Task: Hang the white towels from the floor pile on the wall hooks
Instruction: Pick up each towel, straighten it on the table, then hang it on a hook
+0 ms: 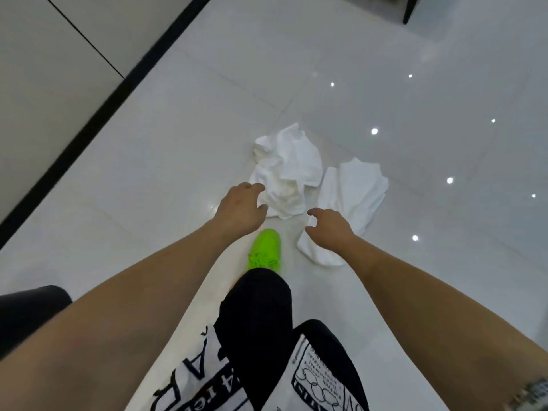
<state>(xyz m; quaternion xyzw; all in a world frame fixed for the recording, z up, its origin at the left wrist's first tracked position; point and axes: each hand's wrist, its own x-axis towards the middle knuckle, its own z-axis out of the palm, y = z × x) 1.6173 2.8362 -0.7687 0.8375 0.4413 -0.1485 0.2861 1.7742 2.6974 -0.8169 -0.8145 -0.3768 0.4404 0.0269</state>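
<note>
Two white towels lie crumpled on the glossy tiled floor. The bunched towel is on the left and a flatter towel lies to its right. My left hand reaches down beside the bunched towel's near left edge, fingers loosely spread and holding nothing. My right hand hovers over the flatter towel's near end, fingers relaxed and empty. Whether either hand touches the cloth cannot be told. No wall hooks are in view.
My bright green shoe stands on the floor just short of the towels, between my hands. A wall with a black baseboard runs along the left. A dark furniture leg shows at the top right.
</note>
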